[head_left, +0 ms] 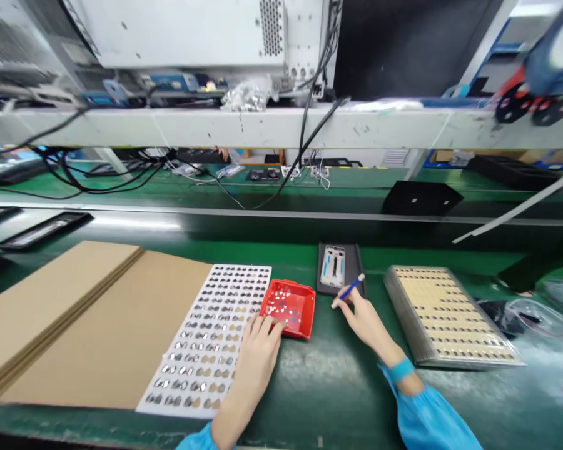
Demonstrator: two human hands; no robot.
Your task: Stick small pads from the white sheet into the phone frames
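My right hand [363, 320] pinches a slim blue pen-like tool [351, 287] with pale ends. It is just in front of a dark tray [354, 265], which carries a silver phone-sized frame [333, 267] with blue strips. My left hand [259, 350] lies palm down, fingers stretched out, at the near left corner of a shallow red tray [304, 315]; whether it touches the rim I cannot tell. Small light bits are scattered in the red tray. Partly beneath that hand is a white sheet [169, 390] with rows of small dark and tan pieces.
Brown cardboard [107, 337] lies under and left of the sheet. A stack of clear trays [406, 319] with rows of small parts stands at the right. Black cables [304, 147] hang from the shelf beam [192, 128]. A person's hand [223, 152] shows at the far bench.
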